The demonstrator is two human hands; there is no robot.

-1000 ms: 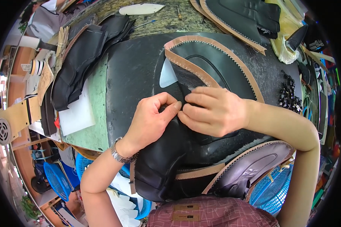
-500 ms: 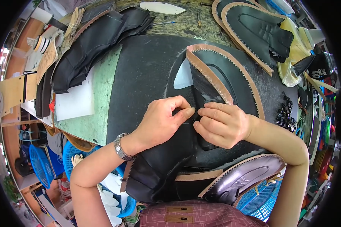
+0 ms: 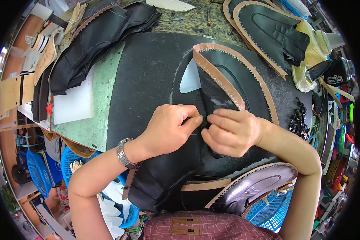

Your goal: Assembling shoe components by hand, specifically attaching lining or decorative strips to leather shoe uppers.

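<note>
In front of me a black leather shoe upper lies on a dark work mat. Tan edging with zigzag stitching runs along its rim, and a pale grey patch shows inside the far fold. My left hand, with a metal watch at the wrist, pinches the leather near the middle between thumb and forefinger. Just to its right, my right hand is closed on the same leather, fingers curled. Fingertips almost meet; whatever fine thing may lie between them is hidden.
A shiny purple-grey upper piece lies at the near edge. More black uppers are stacked far left and far right. A white sheet rests on the green surface. Blue baskets stand below, and dark beads lie at right.
The whole scene has shifted slightly left in the picture. Both hands keep their pinch at about the same spot on the leather.
</note>
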